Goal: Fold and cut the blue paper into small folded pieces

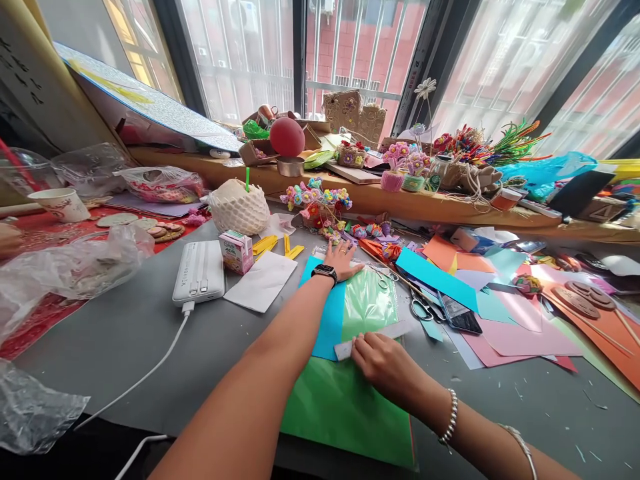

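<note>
A blue sheet point(327, 327) lies below the left hand point(343, 262) and to the left of the right hand point(383, 360), on top of a larger green sheet point(345, 413). The left hand is laid flat, fingers spread, across the blue sheet's upper end and the shiny clear plastic point(370, 297) beside it. The right hand, fingers curled together, grips a pale strip point(344, 351) that slants across the blue sheet's lower right edge and the plastic. A dark watch point(325, 272) circles the left wrist; a beaded bracelet point(450, 419) rings the right.

Just right of the left hand are small scissors point(383, 283); farther right, above the right hand, larger scissors point(421, 308) lie beside a phone point(465, 320), partly under a bright blue strip point(437, 280). To the left of the left hand are a white paper point(263, 283), yellow folded strips point(265, 245), a small carton point(236, 252) and a white power bank point(199, 273) with its cable plugged in. Crocheted flowers point(317, 200) stand just beyond the left hand's fingertips.
</note>
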